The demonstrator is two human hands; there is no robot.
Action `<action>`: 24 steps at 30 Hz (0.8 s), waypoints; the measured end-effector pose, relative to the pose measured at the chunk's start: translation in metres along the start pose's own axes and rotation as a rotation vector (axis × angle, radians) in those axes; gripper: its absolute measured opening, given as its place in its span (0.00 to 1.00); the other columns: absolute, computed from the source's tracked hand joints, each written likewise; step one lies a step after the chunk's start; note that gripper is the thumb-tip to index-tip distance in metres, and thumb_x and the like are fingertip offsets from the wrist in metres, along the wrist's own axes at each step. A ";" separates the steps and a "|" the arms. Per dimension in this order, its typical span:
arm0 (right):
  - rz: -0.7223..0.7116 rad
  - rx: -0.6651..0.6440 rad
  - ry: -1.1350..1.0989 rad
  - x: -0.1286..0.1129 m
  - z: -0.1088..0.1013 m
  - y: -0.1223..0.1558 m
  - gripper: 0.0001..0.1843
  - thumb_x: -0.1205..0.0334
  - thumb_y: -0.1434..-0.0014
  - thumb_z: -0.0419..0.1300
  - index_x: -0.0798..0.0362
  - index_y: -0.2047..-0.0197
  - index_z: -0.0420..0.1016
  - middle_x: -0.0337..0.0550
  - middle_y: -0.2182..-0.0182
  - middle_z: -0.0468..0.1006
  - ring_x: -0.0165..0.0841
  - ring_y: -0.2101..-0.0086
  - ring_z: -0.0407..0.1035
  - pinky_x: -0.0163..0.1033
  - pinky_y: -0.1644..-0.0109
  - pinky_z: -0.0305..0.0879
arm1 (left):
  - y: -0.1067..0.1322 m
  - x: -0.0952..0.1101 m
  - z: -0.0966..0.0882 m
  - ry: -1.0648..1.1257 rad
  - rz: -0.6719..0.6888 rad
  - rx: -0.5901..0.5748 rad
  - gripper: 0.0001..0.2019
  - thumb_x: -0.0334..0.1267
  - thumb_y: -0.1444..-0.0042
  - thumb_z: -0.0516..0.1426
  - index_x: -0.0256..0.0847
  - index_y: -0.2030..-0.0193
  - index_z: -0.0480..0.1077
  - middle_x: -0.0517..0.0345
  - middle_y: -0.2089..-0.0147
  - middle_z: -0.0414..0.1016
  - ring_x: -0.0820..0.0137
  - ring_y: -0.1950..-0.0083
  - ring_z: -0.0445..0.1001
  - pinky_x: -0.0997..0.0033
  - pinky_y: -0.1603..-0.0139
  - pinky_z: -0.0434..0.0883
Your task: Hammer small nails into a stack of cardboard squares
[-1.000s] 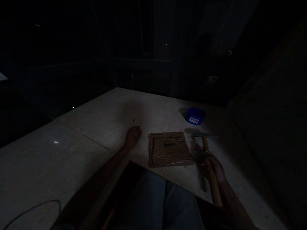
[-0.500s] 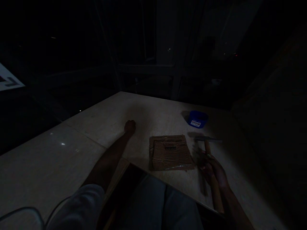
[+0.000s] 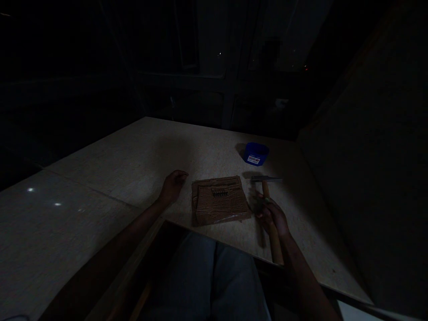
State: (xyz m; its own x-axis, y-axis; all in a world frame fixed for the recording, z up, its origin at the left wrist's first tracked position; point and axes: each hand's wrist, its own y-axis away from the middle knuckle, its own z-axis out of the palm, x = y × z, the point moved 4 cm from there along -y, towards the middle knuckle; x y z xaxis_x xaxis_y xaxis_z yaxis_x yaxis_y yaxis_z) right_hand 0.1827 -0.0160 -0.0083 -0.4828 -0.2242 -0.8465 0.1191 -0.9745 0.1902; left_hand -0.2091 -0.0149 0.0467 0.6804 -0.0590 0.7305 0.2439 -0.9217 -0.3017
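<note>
My right hand (image 3: 274, 216) is closed around the wooden handle of a hammer (image 3: 274, 243), whose metal head points away from me above the table. To the left of the hammer lies a stack of brown corrugated cardboard (image 3: 220, 207). A short row of small dark nail-like pieces (image 3: 220, 193) stands at the cardboard's upper middle. My left hand (image 3: 173, 185) is held just left of the cardboard, fingers curled with the tips together. Whether a small object is pinched there is too dark to see.
A blue plastic tub (image 3: 256, 154) with a white label stands behind the hammer head. The pale stone tabletop (image 3: 110, 165) runs to dark windows at the back, and a dark wall (image 3: 361, 156) rises on the right. The table's near edge crosses above my lap.
My left hand has come back toward me and closer to the cardboard, its fingers pointing right. The view has shifted, while my right hand still holds the hammer beside the cardboard.
</note>
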 end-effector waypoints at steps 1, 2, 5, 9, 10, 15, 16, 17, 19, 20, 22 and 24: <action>0.007 0.004 0.003 0.000 0.000 0.000 0.19 0.57 0.49 0.69 0.55 0.55 0.77 0.23 0.89 0.60 0.22 0.89 0.49 0.33 0.78 0.65 | 0.010 0.012 0.007 0.106 0.021 -0.036 0.12 0.43 0.39 0.55 0.41 0.58 0.76 0.53 0.58 0.82 0.64 0.55 0.78 0.66 0.52 0.76; 0.014 0.007 0.007 0.000 0.000 0.000 0.19 0.57 0.49 0.69 0.55 0.55 0.77 0.23 0.89 0.60 0.22 0.90 0.49 0.33 0.78 0.65 | 0.019 0.024 0.014 0.186 0.026 -0.085 0.12 0.46 0.40 0.57 0.41 0.59 0.77 0.53 0.60 0.82 0.65 0.57 0.79 0.67 0.54 0.76; 0.006 0.008 0.007 -0.002 0.001 0.000 0.18 0.58 0.50 0.68 0.54 0.55 0.78 0.23 0.90 0.60 0.22 0.89 0.49 0.33 0.78 0.66 | 0.035 0.050 0.034 0.264 0.044 -0.201 0.13 0.47 0.42 0.59 0.42 0.58 0.78 0.54 0.59 0.83 0.64 0.57 0.80 0.67 0.54 0.76; -0.003 -0.009 -0.002 -0.003 0.002 0.001 0.16 0.60 0.50 0.67 0.53 0.57 0.77 0.22 0.89 0.60 0.22 0.89 0.48 0.34 0.76 0.68 | 0.035 0.061 0.051 0.198 0.148 -0.286 0.09 0.44 0.42 0.60 0.45 0.61 0.81 0.55 0.56 0.84 0.63 0.53 0.81 0.62 0.45 0.74; 0.001 -0.010 -0.007 -0.003 0.002 0.001 0.15 0.60 0.49 0.67 0.52 0.57 0.77 0.22 0.88 0.60 0.21 0.89 0.48 0.34 0.75 0.68 | 0.034 0.060 0.054 0.190 0.163 -0.301 0.09 0.44 0.42 0.61 0.45 0.61 0.81 0.56 0.56 0.84 0.63 0.53 0.81 0.61 0.44 0.74; 0.010 0.009 -0.019 -0.001 0.000 0.001 0.16 0.60 0.48 0.67 0.53 0.55 0.77 0.22 0.88 0.60 0.21 0.89 0.49 0.31 0.75 0.68 | 0.032 0.048 0.060 0.175 0.192 -0.318 0.09 0.43 0.40 0.60 0.47 0.58 0.81 0.57 0.55 0.84 0.64 0.53 0.81 0.62 0.45 0.75; 0.011 0.016 -0.011 -0.002 0.000 0.001 0.17 0.60 0.48 0.67 0.54 0.55 0.77 0.22 0.88 0.61 0.21 0.89 0.48 0.31 0.76 0.68 | 0.033 0.046 0.061 0.172 0.193 -0.311 0.09 0.43 0.41 0.61 0.47 0.58 0.81 0.57 0.55 0.84 0.64 0.53 0.81 0.62 0.44 0.75; 0.014 0.021 0.000 -0.002 0.001 0.002 0.17 0.59 0.48 0.67 0.54 0.55 0.77 0.22 0.88 0.61 0.21 0.89 0.47 0.32 0.76 0.68 | 0.034 0.044 0.062 0.173 0.192 -0.308 0.09 0.43 0.41 0.61 0.47 0.58 0.81 0.57 0.54 0.84 0.64 0.53 0.81 0.63 0.44 0.75; 0.020 0.026 0.009 -0.003 0.003 0.003 0.16 0.59 0.47 0.67 0.54 0.55 0.77 0.22 0.88 0.61 0.21 0.89 0.45 0.32 0.76 0.68 | 0.036 0.040 0.066 0.181 0.178 -0.327 0.09 0.43 0.40 0.60 0.48 0.57 0.81 0.58 0.55 0.84 0.65 0.53 0.81 0.64 0.45 0.75; 0.022 0.026 0.005 -0.004 0.004 0.003 0.15 0.59 0.47 0.66 0.54 0.55 0.77 0.22 0.87 0.61 0.20 0.89 0.45 0.32 0.76 0.68 | 0.037 0.038 0.068 0.185 0.166 -0.337 0.09 0.43 0.40 0.60 0.48 0.57 0.81 0.59 0.55 0.85 0.65 0.54 0.82 0.65 0.46 0.76; 0.019 0.023 -0.001 -0.005 0.006 0.004 0.15 0.59 0.47 0.66 0.53 0.56 0.77 0.23 0.88 0.61 0.21 0.89 0.46 0.31 0.76 0.68 | 0.039 0.034 0.071 0.186 0.141 -0.348 0.09 0.42 0.40 0.60 0.48 0.57 0.82 0.59 0.56 0.85 0.66 0.55 0.82 0.67 0.49 0.76; 0.010 0.029 0.013 -0.006 0.006 0.005 0.15 0.59 0.48 0.66 0.53 0.56 0.77 0.23 0.89 0.59 0.22 0.88 0.47 0.32 0.76 0.68 | 0.040 0.031 0.073 0.195 0.127 -0.346 0.10 0.42 0.41 0.60 0.47 0.57 0.82 0.59 0.57 0.85 0.66 0.56 0.82 0.68 0.50 0.76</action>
State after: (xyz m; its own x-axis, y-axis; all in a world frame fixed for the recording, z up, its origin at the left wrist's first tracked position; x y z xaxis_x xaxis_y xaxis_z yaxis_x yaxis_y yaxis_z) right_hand 0.1805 -0.0194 0.0006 -0.4704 -0.2342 -0.8508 0.0984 -0.9720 0.2132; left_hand -0.1277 -0.0258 0.0126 0.5384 -0.2213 0.8131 -0.1024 -0.9749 -0.1976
